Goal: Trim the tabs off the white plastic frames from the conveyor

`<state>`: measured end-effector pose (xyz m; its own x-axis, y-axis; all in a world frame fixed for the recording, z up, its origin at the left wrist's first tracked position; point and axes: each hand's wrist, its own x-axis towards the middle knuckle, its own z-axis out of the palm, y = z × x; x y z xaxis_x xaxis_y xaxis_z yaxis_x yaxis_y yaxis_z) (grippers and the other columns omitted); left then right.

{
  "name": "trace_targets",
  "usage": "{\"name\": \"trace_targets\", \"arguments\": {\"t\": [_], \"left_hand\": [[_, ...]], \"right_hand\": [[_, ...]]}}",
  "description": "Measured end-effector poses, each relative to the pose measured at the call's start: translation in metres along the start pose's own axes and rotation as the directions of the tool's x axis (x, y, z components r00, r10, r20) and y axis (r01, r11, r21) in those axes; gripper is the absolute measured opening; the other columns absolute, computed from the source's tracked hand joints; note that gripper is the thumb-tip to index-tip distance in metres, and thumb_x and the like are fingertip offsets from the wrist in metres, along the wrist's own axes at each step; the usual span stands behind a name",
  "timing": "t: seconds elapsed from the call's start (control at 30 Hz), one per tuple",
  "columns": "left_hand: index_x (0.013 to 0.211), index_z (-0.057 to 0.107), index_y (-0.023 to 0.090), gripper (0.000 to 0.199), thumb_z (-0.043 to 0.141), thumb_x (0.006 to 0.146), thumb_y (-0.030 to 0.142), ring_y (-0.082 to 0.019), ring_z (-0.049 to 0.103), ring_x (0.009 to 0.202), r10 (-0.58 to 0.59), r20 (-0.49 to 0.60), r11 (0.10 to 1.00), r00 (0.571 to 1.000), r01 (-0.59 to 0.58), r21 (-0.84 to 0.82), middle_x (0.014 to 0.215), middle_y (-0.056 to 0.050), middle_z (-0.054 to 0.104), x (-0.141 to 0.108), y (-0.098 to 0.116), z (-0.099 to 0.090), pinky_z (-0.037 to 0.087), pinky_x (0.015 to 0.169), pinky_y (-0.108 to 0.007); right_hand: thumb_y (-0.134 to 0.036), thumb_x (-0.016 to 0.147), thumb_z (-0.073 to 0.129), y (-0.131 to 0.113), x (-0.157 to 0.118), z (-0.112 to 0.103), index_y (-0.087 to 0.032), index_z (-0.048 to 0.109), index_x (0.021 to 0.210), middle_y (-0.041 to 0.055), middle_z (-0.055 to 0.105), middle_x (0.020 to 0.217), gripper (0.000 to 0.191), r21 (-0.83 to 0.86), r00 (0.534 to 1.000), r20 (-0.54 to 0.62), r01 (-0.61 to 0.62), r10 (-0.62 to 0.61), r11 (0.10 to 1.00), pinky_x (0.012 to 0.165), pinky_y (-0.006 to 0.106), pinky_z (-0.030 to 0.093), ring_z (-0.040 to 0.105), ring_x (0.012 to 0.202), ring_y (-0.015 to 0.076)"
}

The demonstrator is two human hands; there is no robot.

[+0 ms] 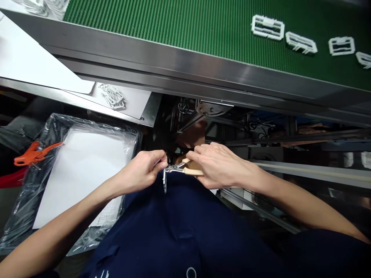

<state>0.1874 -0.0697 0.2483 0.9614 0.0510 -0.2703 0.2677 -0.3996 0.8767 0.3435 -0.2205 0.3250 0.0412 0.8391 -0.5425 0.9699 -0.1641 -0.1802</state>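
Observation:
In front of my dark blue clothing, my left hand (149,168) pinches a small white plastic part (165,181) that hangs edge-on below the fingertips. My right hand (216,164) is wrapped round the cream handles of a pair of nippers (193,172). The metal jaws meet the part right beside my left fingertips; whether they are closed on it I cannot tell. Most of the part's upper end is hidden by my fingers.
A green conveyor belt (162,27) with several white plastic frames (267,27) runs across the top behind a metal rail (174,61). White scraps (111,95) lie on a ledge at left. Below stands a plastic-lined bin (55,123) with white sheets (92,162) and an orange clamp (34,154).

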Motion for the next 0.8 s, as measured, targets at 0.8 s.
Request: {"name": "trace_targets", "arguments": {"t": [0.8], "left_hand": [[0.101, 0.067, 0.014, 0.046, 0.05, 0.085, 0.053, -0.022, 0.065, 0.077, -0.336, 0.081, 0.418, 0.938, 0.226, -0.88, 0.089, -0.012, 0.069, 0.012, -0.044, 0.043, 0.052, 0.067, -0.029]], "right_hand": [[-0.033, 0.081, 0.051, 0.022, 0.002, 0.069, -0.02, 0.056, 0.094, 0.0004, 0.058, 0.078, 0.019, 0.435, 0.946, -0.152, -0.196, 0.286, 0.879, 0.061, 0.024, 0.032, 0.05, 0.068, 0.0129]]}}
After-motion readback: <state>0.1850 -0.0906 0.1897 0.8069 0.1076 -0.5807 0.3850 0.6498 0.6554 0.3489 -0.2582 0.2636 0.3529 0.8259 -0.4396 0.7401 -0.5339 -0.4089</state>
